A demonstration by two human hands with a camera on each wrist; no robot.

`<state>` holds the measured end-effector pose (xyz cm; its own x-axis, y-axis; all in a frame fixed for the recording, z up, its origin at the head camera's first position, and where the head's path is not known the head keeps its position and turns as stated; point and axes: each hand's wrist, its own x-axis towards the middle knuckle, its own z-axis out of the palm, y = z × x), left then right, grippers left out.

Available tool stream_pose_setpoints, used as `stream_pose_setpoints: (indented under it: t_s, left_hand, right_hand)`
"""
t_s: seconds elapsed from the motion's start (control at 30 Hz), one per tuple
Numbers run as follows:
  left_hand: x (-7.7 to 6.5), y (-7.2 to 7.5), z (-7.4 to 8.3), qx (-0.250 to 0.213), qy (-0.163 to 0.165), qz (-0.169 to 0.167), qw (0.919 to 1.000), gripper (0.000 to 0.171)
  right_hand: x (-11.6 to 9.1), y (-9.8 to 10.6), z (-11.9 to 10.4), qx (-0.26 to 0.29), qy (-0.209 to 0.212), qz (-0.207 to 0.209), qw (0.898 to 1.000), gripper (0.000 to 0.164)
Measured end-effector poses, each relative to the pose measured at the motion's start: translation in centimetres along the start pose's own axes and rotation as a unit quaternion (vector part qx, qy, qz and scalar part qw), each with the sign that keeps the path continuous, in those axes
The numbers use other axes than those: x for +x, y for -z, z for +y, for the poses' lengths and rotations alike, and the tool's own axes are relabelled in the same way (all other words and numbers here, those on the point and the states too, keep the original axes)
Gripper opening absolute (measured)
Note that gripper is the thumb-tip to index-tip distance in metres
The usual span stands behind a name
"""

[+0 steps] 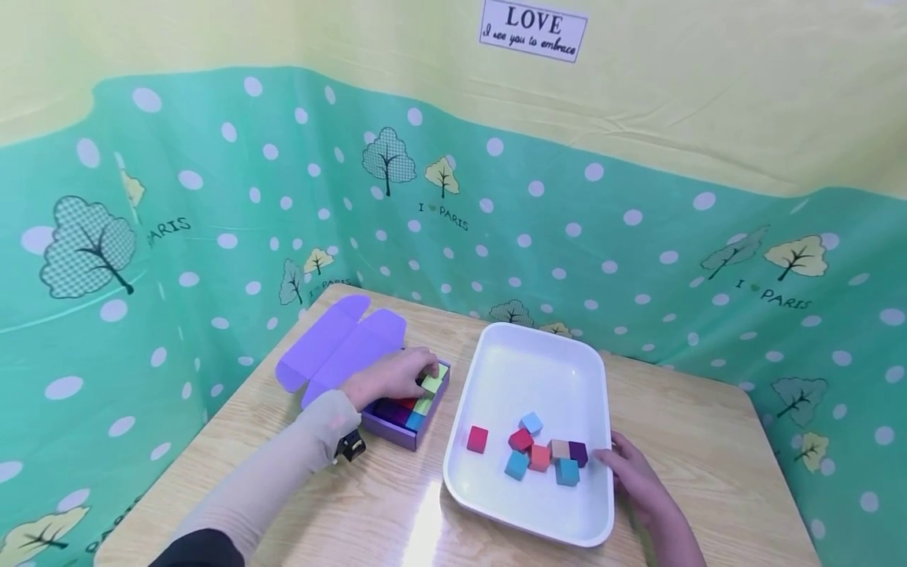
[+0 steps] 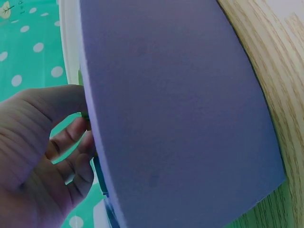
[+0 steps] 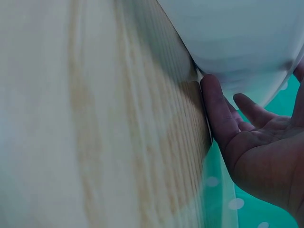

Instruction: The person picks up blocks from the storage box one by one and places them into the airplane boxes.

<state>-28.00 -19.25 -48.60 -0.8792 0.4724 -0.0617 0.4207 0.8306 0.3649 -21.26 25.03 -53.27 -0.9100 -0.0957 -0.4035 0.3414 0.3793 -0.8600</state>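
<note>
At the far right corner of the purple box [image 1: 383, 429], my left hand [image 1: 397, 374] pinches a pale green cube [image 1: 431, 384] between thumb and fingers. Other coloured cubes sit in the box beneath it, partly covered by the hand. In the left wrist view the box's purple wall [image 2: 171, 114] hides the fingertips. My right hand [image 1: 638, 476] holds the right side of the white tray [image 1: 531, 358], its thumb over the rim and its fingers along the outer wall [image 3: 247, 42]. Loose cubes lie in the tray's near half, among them a red cube [image 1: 478, 439] apart from the rest.
The box's purple lid [image 1: 347, 346] lies folded back to the left. Both containers stand on a wooden table [image 1: 694, 425]. A green dotted curtain [image 1: 524, 197] hangs along its back and sides. A black wrist camera [image 1: 350, 446] sits under the left sleeve.
</note>
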Motion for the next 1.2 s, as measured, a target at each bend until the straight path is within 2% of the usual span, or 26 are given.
stream_pose_setpoints:
  t_s: [0.33,0.53,0.67,0.8,0.97,1.07,1.2]
  left_hand:
    - [-0.3,0.3,0.6,0.048,0.026,0.012,0.9985,0.047]
    - [-0.5,0.2,0.9,0.019,0.019,0.014,0.9995,0.045]
    - [-0.9,0.6,0.7,-0.006,0.020,0.031,0.9993,0.046]
    - [-1.5,1.7,-0.2,-0.028,0.021,0.046,0.9983,0.041]
    - [-2.1,4.1,-0.5,-0.051,0.013,0.055,0.9971,0.025]
    - [-2.0,5.8,0.4,-0.057,0.003,0.059,0.9966,0.020]
    - [-1.4,6.8,2.8,-0.084,-0.021,0.027,0.9959,0.019]
  right_hand:
    - [0.0,0.0,0.2,0.007,0.002,0.000,1.000,0.085]
    - [-0.1,-0.1,0.0,0.007,0.002,-0.001,1.000,0.085]
    - [-0.2,-0.1,0.0,0.006,0.002,0.000,1.000,0.085]
    - [-0.1,-0.1,0.0,0.009,0.002,-0.001,1.000,0.086]
    - [-0.1,0.1,-0.1,0.012,0.002,-0.005,1.000,0.087]
    - [0.0,0.2,-0.2,0.014,0.008,-0.005,1.000,0.087]
    - [0.1,0.1,-0.3,0.005,0.005,-0.004,1.000,0.085]
